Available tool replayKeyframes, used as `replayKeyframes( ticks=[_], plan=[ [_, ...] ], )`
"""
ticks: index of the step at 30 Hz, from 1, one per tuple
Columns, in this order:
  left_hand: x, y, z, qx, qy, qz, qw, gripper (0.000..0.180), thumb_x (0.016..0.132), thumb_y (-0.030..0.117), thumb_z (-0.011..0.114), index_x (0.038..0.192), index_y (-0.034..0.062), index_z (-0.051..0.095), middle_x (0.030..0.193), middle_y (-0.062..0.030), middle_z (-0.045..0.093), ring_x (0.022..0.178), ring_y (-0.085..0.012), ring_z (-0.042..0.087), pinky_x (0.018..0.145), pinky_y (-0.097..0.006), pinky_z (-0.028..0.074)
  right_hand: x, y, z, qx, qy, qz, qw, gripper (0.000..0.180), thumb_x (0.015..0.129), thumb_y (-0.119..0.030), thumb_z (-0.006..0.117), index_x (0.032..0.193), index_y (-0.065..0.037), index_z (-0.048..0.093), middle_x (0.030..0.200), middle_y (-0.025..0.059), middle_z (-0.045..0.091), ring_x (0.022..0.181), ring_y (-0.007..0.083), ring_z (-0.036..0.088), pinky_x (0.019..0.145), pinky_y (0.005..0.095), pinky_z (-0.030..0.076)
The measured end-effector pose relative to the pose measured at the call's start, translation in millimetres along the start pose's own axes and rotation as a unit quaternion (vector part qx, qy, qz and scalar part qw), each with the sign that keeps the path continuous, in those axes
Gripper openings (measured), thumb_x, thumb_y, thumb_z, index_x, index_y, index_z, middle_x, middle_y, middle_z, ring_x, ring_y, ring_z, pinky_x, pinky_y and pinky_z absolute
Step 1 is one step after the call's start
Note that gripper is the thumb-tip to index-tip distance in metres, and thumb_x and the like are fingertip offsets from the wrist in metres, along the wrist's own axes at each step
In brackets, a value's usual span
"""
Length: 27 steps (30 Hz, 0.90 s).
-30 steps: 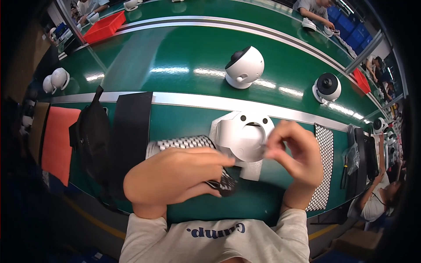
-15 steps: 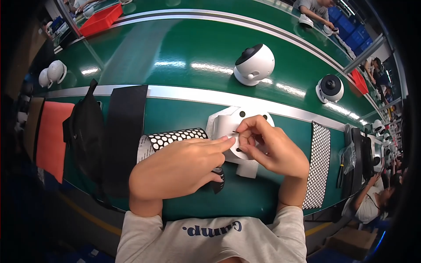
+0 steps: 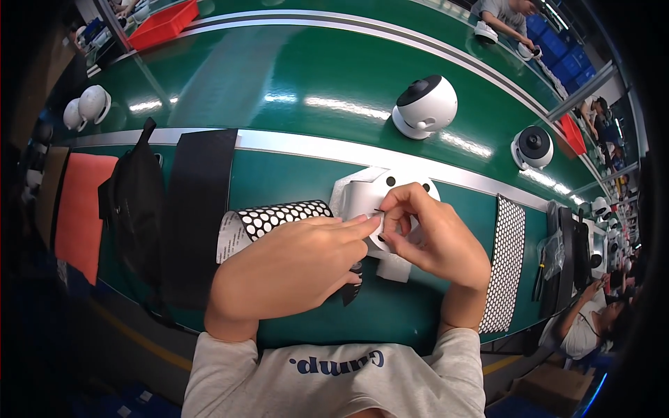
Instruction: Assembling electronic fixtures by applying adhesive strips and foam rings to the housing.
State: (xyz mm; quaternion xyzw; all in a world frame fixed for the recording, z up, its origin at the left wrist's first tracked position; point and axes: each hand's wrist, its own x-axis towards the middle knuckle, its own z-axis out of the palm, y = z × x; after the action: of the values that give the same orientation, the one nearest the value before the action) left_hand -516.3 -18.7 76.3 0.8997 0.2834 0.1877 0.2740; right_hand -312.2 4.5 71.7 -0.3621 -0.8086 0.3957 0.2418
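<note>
A white rounded device (image 3: pixel 362 198) lies on the bench before me, with black round pads (image 3: pixel 390 182) on its pale underside. My right hand (image 3: pixel 439 240) pinches a small thin black piece (image 3: pixel 378 210) at the device's face; its exact shape is hard to make out. My left hand (image 3: pixel 300 261) reaches over from the left, its foremost fingers stretched onto the device's edge. Under that hand, a curled black sheet with white dots (image 3: pixel 279 217) is held, its printed backing showing at the left end. A dark curved end (image 3: pixel 353 289) shows below the left fingers. The palm hides most of the grip.
A flat dotted sheet (image 3: pixel 503 268) lies to the right, beside plastic bags (image 3: pixel 550 254). Leftward are a black mat (image 3: pixel 200 209), a black bag (image 3: pixel 136 209) and an orange cloth (image 3: pixel 85 209). White ball-shaped cameras (image 3: pixel 428 108) stand on the green belt (image 3: pixel 313 70). Other people work beyond.
Cameras on the belt have moved to the right. My hands and the device have hardly shifted; the right fingers still pinch at the same spot.
</note>
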Motion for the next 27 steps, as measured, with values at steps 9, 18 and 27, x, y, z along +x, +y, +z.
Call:
replayKeyframes(
  ticks=[9, 18, 27],
  plan=[
    [-4, -3, -2, 0.010, -0.004, -0.004, 1.000, 0.021, 0.067, 0.012, 0.062, 0.074, -0.0030, 0.049, 0.120, -0.0173, 0.045, 0.103, -0.0278, 0.050, 0.084, -0.034, 0.042, 4, -14, 6, -0.182, 0.049, 0.050, 0.981, 0.029, 0.067, -0.003, 0.065, 0.081, -0.003, 0.041, 0.066, 0.0065, 0.048, 0.060, 0.0166, 0.051, 0.051, 0.0277, 0.040],
    [-10, -8, -4, 0.017, 0.005, -0.005, 1.000, 0.021, 0.066, 0.011, 0.063, 0.072, -0.0018, 0.048, 0.121, -0.0160, 0.044, 0.102, -0.0273, 0.050, 0.083, -0.035, 0.042, -7, -1, -26, -0.135, -0.060, 0.083, 0.986, 0.014, 0.070, -0.006, 0.061, 0.080, -0.002, 0.052, 0.059, 0.0093, 0.051, 0.053, 0.0222, 0.052, 0.050, 0.0318, 0.039],
    [-12, -11, -7, 0.019, 0.003, -0.013, 1.000, 0.021, 0.067, 0.013, 0.063, 0.071, -0.0006, 0.048, 0.121, -0.0141, 0.045, 0.095, -0.0284, 0.052, 0.081, -0.035, 0.041, -5, 6, -33, -0.100, -0.089, 0.036, 0.990, 0.006, 0.071, -0.005, 0.058, 0.076, -0.002, 0.057, 0.055, 0.0101, 0.053, 0.048, 0.0229, 0.054, 0.046, 0.0299, 0.040]
  ],
)
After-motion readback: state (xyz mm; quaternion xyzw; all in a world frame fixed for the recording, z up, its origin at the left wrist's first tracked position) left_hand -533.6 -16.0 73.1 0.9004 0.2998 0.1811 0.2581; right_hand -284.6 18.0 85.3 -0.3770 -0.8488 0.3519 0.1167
